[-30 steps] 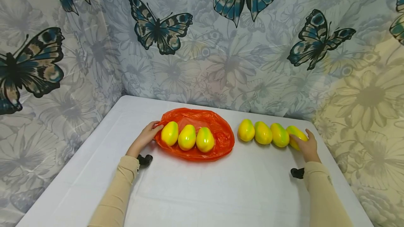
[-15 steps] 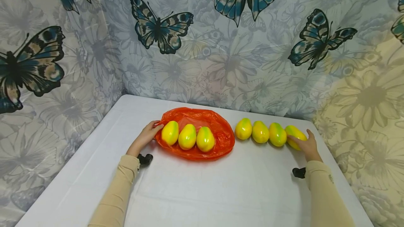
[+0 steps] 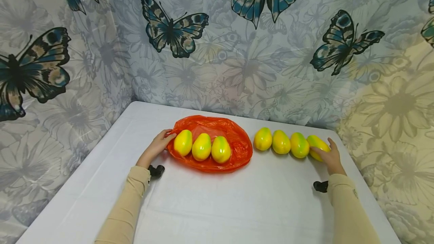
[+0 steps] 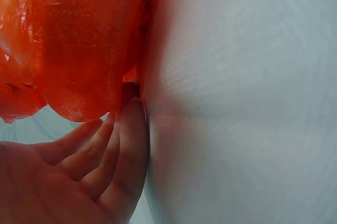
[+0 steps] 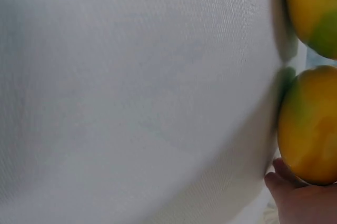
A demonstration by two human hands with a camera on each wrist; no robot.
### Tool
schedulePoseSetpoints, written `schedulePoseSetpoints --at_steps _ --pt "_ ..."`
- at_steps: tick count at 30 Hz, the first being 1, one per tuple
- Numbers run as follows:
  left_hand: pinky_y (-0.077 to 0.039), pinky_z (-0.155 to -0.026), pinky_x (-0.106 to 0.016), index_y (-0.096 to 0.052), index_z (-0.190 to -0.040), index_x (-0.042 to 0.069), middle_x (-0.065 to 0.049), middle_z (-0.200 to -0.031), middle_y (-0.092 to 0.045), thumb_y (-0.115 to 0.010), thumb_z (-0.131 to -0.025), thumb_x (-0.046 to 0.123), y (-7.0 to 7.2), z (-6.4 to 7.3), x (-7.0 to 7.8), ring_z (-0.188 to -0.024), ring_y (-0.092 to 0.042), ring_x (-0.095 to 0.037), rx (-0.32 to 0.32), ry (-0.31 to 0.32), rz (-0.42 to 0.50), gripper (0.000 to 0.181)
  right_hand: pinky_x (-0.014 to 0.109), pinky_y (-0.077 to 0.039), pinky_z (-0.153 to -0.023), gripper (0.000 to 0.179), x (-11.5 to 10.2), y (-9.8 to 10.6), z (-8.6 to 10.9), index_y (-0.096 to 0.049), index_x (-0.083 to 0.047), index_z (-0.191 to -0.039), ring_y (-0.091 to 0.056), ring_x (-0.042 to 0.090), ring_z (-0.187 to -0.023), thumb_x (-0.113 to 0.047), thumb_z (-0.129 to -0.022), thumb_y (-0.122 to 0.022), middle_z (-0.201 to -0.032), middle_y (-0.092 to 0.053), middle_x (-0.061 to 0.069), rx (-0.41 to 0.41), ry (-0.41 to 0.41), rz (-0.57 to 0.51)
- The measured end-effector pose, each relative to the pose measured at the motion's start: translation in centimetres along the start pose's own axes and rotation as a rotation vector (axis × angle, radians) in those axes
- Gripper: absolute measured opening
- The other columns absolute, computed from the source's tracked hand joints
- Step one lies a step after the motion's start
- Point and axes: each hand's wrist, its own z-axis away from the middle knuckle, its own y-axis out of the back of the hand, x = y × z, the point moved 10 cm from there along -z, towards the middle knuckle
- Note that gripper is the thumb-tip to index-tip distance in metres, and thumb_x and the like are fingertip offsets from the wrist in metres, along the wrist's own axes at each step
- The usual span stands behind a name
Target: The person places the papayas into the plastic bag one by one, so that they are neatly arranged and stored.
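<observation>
A red plastic bag (image 3: 242, 150) lies spread on the table, with three glossy yellow-green mangoes in a row in it, the middle mango (image 3: 201, 147) among them. My left hand (image 3: 158, 146) touches the bag's left edge. In the left wrist view its fingers (image 4: 129, 166) reach, nearly straight, under the bulging red plastic. To the bag's right stands a row of several more mangoes, from the nearest mango (image 3: 263, 139) to the end mango (image 3: 317, 144). My right hand (image 3: 330, 156) lies against that end one, thumb on its near side and fingers spread behind. The right wrist view shows fingertips beneath a mango (image 5: 310, 126).
A white cloth covers the table (image 3: 234, 206). Curtains printed with butterflies and flowers (image 3: 247, 67) hang right behind it and along the sides. Black wrist camera mounts (image 3: 156, 171) show at both sleeves.
The right-hand row of mangoes slid slightly left, then back a little to the right, the right hand staying at its end. Bag and left hand have stayed put.
</observation>
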Motion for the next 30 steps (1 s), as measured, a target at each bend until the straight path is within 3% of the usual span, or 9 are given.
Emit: schedulePoseSetpoints --at_steps 7,16,24,30 --pt "-0.052 -0.080 -0.027 -0.029 -0.151 0.004 -0.026 -0.147 -0.041 -0.043 -0.101 0.047 -0.2 0.1 0.0 -0.111 -0.055 -0.033 -0.010 0.008 -0.001 0.066 0.056 -0.012 -0.121 0.086 -0.3 0.1 0.7 0.002 -0.010 -0.157 -0.006 0.046 -0.149 -0.036 -0.097 -0.053 -0.162 0.004 0.025 0.019 0.043 -0.039" --pt "-0.052 -0.081 -0.028 -0.028 -0.151 0.003 -0.026 -0.146 -0.041 -0.043 -0.101 0.046 -0.1 0.2 0.2 -0.110 -0.056 -0.033 -0.009 0.005 -0.006 0.067 0.053 -0.014 -0.121 0.084 0.2 1.0 1.1 -0.005 -0.013 -0.158 -0.009 0.042 -0.150 -0.036 -0.095 -0.057 -0.164 0.000 0.018 0.108 -0.005 -0.083" --pt "-0.051 -0.075 -0.024 -0.029 -0.151 0.002 -0.027 -0.145 -0.042 -0.044 -0.102 0.045 -0.1 0.1 0.2 -0.107 -0.057 -0.031 -0.005 -0.002 0.000 0.067 0.049 -0.015 -0.123 0.079 0.2 2.1 1.2 -0.014 -0.014 -0.157 -0.013 0.037 -0.151 -0.032 -0.095 -0.059 -0.165 -0.008 0.013 0.199 0.008 -0.113" --pt "-0.052 -0.076 -0.024 -0.028 -0.151 0.002 -0.027 -0.145 -0.042 -0.044 -0.101 0.046 0.0 0.1 0.1 -0.108 -0.057 -0.032 -0.006 0.001 0.001 0.068 0.047 -0.017 -0.122 0.076 0.1 2.5 1.0 -0.019 -0.016 -0.157 -0.018 0.036 -0.149 -0.032 -0.094 -0.059 -0.165 -0.012 0.012 0.211 0.005 -0.138"
